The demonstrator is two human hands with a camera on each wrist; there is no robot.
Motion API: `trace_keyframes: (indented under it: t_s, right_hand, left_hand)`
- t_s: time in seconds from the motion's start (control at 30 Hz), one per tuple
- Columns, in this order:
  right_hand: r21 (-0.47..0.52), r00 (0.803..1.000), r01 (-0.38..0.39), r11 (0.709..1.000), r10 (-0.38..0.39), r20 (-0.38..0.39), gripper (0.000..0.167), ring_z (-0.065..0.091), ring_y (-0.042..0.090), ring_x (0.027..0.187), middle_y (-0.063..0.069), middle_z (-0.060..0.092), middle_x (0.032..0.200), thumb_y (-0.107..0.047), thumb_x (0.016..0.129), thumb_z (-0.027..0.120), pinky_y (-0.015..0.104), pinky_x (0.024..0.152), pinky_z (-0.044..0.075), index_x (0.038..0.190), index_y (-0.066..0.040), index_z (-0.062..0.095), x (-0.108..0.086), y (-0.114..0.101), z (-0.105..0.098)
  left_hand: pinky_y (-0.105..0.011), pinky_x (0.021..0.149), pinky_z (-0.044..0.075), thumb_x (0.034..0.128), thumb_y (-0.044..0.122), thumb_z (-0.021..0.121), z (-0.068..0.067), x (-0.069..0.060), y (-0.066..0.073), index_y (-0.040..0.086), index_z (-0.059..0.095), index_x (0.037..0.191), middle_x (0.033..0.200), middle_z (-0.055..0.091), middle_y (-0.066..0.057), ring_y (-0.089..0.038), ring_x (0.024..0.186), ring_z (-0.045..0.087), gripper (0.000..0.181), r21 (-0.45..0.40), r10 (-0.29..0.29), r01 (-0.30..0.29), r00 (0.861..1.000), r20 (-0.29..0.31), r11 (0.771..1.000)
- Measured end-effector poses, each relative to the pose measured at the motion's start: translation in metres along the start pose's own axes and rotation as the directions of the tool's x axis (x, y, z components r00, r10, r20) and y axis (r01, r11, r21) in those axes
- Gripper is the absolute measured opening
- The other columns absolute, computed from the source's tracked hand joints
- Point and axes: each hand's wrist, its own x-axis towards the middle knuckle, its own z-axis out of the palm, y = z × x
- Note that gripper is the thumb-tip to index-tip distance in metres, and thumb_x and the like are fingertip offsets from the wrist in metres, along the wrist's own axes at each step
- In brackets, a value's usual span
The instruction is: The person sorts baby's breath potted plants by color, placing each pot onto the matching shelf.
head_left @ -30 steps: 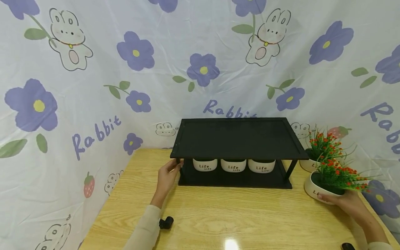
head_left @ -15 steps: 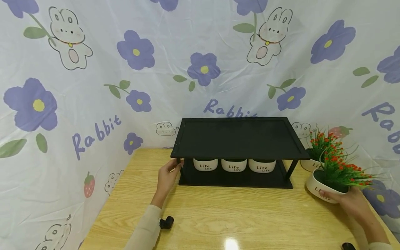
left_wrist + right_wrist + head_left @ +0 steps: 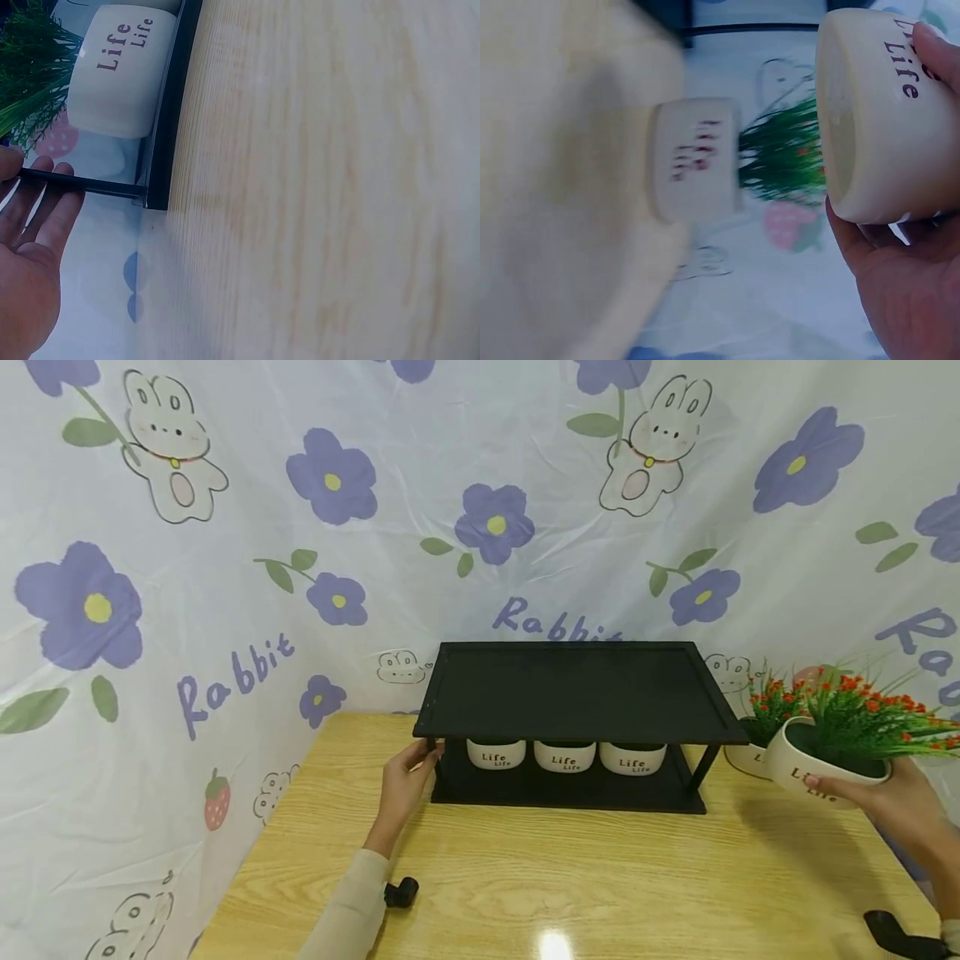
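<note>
While the right hand [image 3: 903, 806] grips a white flowerpot [image 3: 798, 767], tilted above the table's right side, shadow falls on the yellowish wood tabletop [image 3: 525, 868]. Flower-and-rabbit cloth [image 3: 420, 468] hangs on the far side. Black shelf [image 3: 577, 689] stands mid-table, three pots [image 3: 564, 757] on its lower tier; another potted plant [image 3: 752, 758] sits far right. Left hand [image 3: 403, 787] at shelf's left end. Left wrist: thumb and fingers pinch a slim post [image 3: 112, 186]; pale grain shows alongside. Right wrist: thumb on the flowerpot's lettering, fingers round its side, pale underside visible.
</note>
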Motion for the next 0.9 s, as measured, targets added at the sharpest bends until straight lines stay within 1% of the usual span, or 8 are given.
trace_keyframes:
  t_s: [0.07,0.13,0.33,0.5,0.57,0.67,0.73,0.9]
  right_hand:
    - [0.024,0.999,0.03,0.999,-0.029,-0.028,0.109,0.004,0.072,0.15,0.036,-0.008,0.173,-0.031,0.104,0.072,0.09,0.107,0.017,0.171,-0.018,-0.013,0.0,-0.011,-0.005]
    - [0.018,0.998,0.043,0.999,-0.042,-0.047,0.112,0.003,0.072,0.151,0.034,-0.009,0.174,-0.031,0.103,0.074,0.091,0.108,0.014,0.171,-0.021,-0.014,0.002,-0.023,-0.011]
    - [-0.021,0.998,0.05,0.999,-0.051,-0.047,0.114,-0.007,0.074,0.149,0.035,-0.024,0.169,-0.035,0.106,0.068,0.091,0.109,0.007,0.165,-0.006,-0.025,0.011,-0.055,-0.031]
    - [-0.013,0.982,0.18,0.984,-0.18,-0.059,0.114,-0.008,0.065,0.156,0.018,-0.019,0.177,-0.026,0.102,0.075,0.089,0.113,0.004,0.168,-0.036,-0.017,0.027,-0.081,-0.033]
    - [-0.042,0.973,0.217,0.975,-0.22,-0.076,0.116,-0.005,0.06,0.16,0.012,-0.01,0.18,-0.028,0.097,0.081,0.088,0.115,0.003,0.167,-0.048,-0.01,0.035,-0.092,-0.031]
    - [-0.05,0.971,0.229,0.972,-0.232,-0.059,0.118,-0.001,0.058,0.161,0.008,-0.005,0.181,-0.03,0.094,0.083,0.087,0.117,0.001,0.166,-0.052,-0.008,0.042,-0.106,-0.027]
    - [-0.051,0.974,0.22,0.974,-0.222,-0.035,0.118,0.002,0.059,0.16,0.011,-0.002,0.18,-0.033,0.094,0.084,0.087,0.117,0.004,0.168,-0.046,-0.007,0.047,-0.116,-0.024]
    - [-0.103,0.99,0.137,0.985,-0.131,0.061,0.122,0.006,0.066,0.156,0.027,-0.007,0.176,-0.049,0.096,0.078,0.089,0.11,0.02,0.17,-0.014,-0.013,0.057,-0.146,-0.021]
  left_hand:
    - [-0.023,0.095,0.06,0.1048,0.013,0.07,0.0,-0.001,0.002,0.011,0.074,0.135,0.126,0.078,-0.013,-0.033,0.12,0.074,0.031,0.003,-0.006,0.006,1.0,0.012,1.0]
    - [-0.023,0.095,0.059,0.1055,0.013,0.069,0.001,-0.001,0.003,0.011,0.073,0.137,0.127,0.078,-0.014,-0.033,0.121,0.073,0.032,0.001,-0.009,0.009,1.0,0.021,1.0]
    - [-0.029,0.097,0.061,0.1065,0.015,0.067,0.0,-0.002,0.005,0.009,0.072,0.138,0.13,0.076,-0.018,-0.036,0.122,0.072,0.032,-0.022,-0.009,0.01,0.999,0.033,1.0]
    - [-0.031,0.098,0.062,0.1059,0.013,0.068,0.001,-0.001,0.005,0.01,0.073,0.138,0.129,0.076,-0.016,-0.034,0.122,0.072,0.033,-0.004,-0.018,0.018,0.999,0.031,1.0]
    - [-0.029,0.097,0.062,0.1058,0.013,0.068,0.001,0.0,0.004,0.011,0.073,0.137,0.129,0.077,-0.015,-0.033,0.121,0.073,0.032,0.008,-0.02,0.02,0.999,0.026,1.0]
    - [-0.029,0.097,0.062,0.1057,0.012,0.068,0.001,0.0,0.003,0.011,0.074,0.136,0.127,0.077,-0.014,-0.032,0.12,0.073,0.031,0.023,-0.019,0.018,1.0,0.021,1.0]
    - [-0.03,0.097,0.061,0.1058,0.013,0.068,0.0,0.0,0.003,0.011,0.075,0.135,0.126,0.078,-0.012,-0.031,0.12,0.073,0.03,0.031,-0.018,0.018,1.0,0.016,0.999]
    - [-0.03,0.097,0.061,0.1061,0.011,0.067,0.0,0.001,0.003,0.006,0.074,0.134,0.125,0.078,-0.013,-0.032,0.119,0.073,0.029,0.041,-0.01,0.01,1.0,0.013,0.999]
